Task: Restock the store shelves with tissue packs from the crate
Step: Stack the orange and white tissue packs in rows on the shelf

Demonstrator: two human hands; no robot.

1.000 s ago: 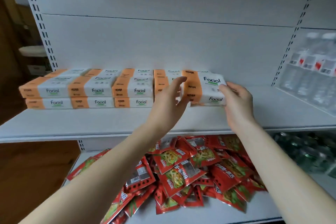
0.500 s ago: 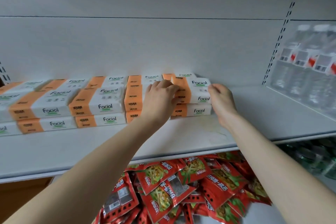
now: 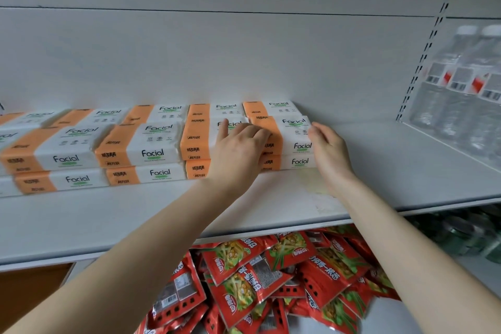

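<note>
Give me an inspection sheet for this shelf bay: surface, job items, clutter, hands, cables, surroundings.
Surface: white shelf, with packs on its left and middle part.
Job's things: tissue packs stacked two high in rows towards the back; the end pack tops the rightmost front stack; the crate is not in view.
Clutter: nothing seen on this shelf.
Hands: left hand rests its fingers on the top packs; right hand has straight fingers against the end pack's right side.
Cables: nothing seen.
Surroundings: red snack packets heaped on the shelf below; water bottles in the next bay to the right.
</note>
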